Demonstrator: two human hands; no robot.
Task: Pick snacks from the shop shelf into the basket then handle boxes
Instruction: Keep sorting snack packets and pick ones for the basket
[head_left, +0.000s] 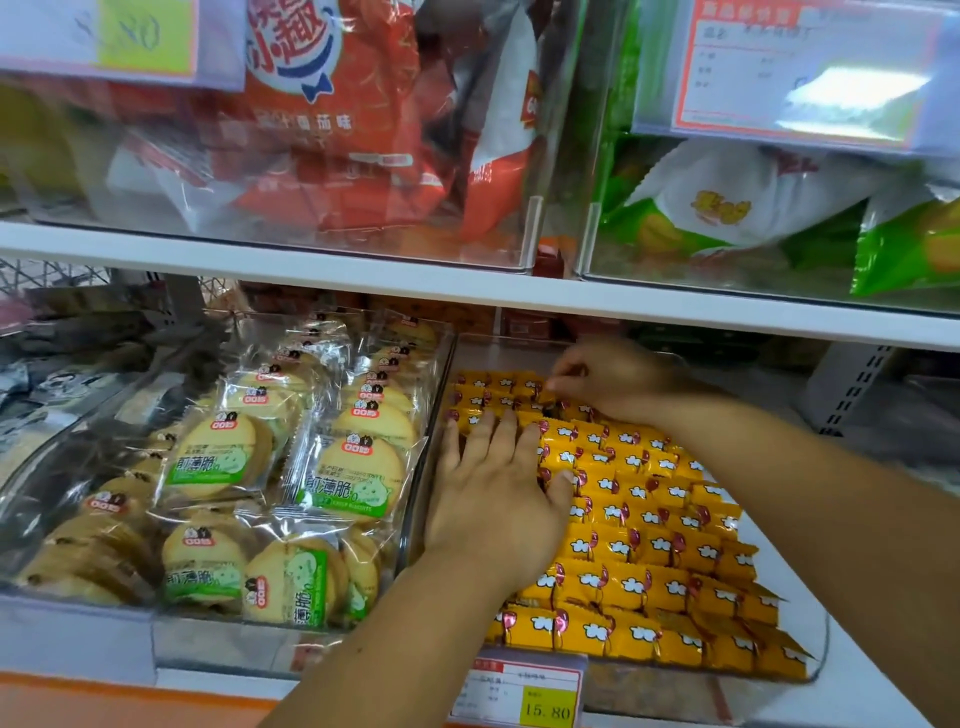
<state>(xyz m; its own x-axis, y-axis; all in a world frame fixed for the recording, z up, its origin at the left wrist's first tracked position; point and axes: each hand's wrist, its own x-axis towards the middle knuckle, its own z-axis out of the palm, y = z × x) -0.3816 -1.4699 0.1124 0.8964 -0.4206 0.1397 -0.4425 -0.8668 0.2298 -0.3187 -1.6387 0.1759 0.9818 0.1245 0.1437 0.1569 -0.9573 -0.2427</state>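
1. Picking step, I judge: both hands are in the clear bin (813, 670) at 4 o'clock, on the yellow packets (649, 545).
2. Left hand (493, 493) lies flat, fingers spread wide, pressing the rows and holding nothing.
3. Right hand (613, 379), at the bin's 12 o'clock, has its fingers curled, pinching a back-row packet; blur hides the detail.
4. The packets are small glossy pillows with crimped ends, tightly rowed and likely slippery.
5. Next, I reckon, lift one clear without dragging its neighbours. I can't see the basket.
6. Biscuits (353, 478) at 8 o'clock: round discs in crinkly clear wrap.
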